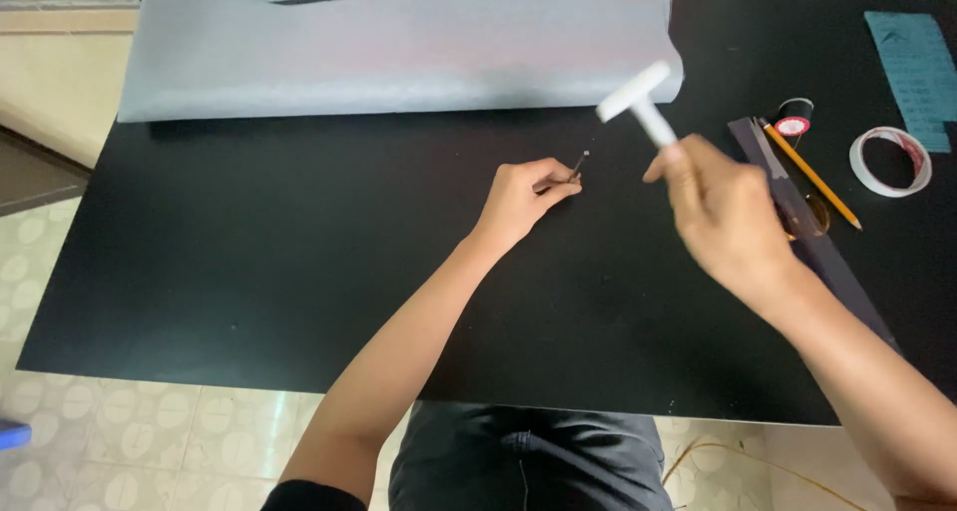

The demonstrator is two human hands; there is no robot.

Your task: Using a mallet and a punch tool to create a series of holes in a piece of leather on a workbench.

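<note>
Hard to make out: the right hand (723, 217) is motion-blurred; the dark flat strip (797, 222) behind it is partly hidden by hand and forearm, and an amber-tinted object on it cannot be identified.
Cut off: the grey sheet (399, 47) runs out of the top edge; the blue paper (917, 72) meets the right edge.
Left hand: the left hand (523, 200) rests on the black table (219, 252), fingertips pinched shut on one thin nail (579, 162), held tilted (its tip seems to touch the table).
Right hand: closed around the handle of a small white hammer (643, 97), raised above and right of the nail, apart from it.
Labels: the blue paper bears faint print, top right.
Counts: one yellow pencil (812, 177), one tape roll (890, 162), one black spool (795, 117) with a red-and-white end.
</note>
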